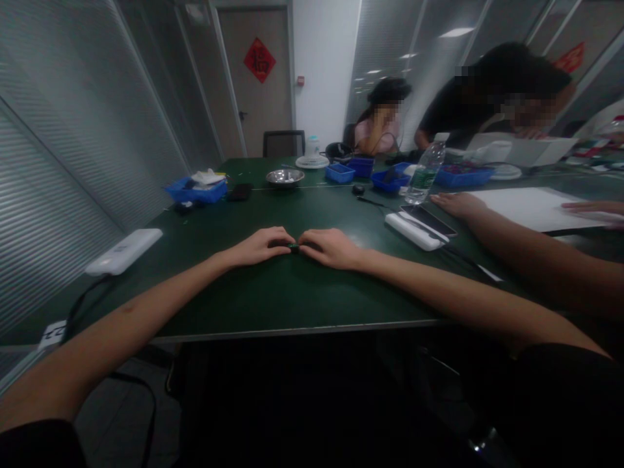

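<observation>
My left hand point(266, 246) and my right hand point(327, 247) meet fingertip to fingertip over the middle of the dark green table point(292, 299). Between them is a small dark piece with green on it point(293, 247), pinched by the fingers of both hands. It is too small and too covered by fingertips for me to tell its kind. Both wrists rest low, close to the tabletop.
A metal bowl point(285, 178) and a blue bin point(197, 190) stand farther back. White power banks lie left point(124, 252) and right point(416, 231), the right one near a phone point(429, 220) and a water bottle point(427, 170). Another person's arm point(531, 244) reaches in at right.
</observation>
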`<state>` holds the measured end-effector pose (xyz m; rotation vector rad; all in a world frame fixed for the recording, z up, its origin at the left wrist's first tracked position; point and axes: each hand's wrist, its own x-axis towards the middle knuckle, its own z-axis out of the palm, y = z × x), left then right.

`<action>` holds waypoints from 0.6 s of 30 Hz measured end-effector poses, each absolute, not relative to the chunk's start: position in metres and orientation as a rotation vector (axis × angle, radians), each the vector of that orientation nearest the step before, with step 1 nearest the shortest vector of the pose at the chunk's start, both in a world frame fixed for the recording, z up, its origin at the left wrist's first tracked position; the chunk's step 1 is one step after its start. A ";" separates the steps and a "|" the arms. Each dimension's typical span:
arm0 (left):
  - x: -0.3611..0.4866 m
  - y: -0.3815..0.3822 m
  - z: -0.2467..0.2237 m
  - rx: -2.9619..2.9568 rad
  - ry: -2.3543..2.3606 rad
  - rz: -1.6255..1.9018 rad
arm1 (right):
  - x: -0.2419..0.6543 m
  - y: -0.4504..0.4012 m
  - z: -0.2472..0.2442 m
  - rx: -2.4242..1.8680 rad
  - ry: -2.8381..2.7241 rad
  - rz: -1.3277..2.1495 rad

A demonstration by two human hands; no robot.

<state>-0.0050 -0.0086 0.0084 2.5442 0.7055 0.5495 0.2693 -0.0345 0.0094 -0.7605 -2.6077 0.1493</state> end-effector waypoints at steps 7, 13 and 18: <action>-0.001 -0.012 0.010 2.555 0.725 0.547 | 0.270 -0.034 0.011 -0.690 -2.614 0.182; -0.002 -0.009 0.009 2.570 0.761 0.562 | 0.270 -0.035 0.012 -0.732 -2.551 0.225; -0.002 -0.011 0.010 2.569 0.777 0.569 | 0.270 -0.036 0.010 -0.794 -2.522 0.164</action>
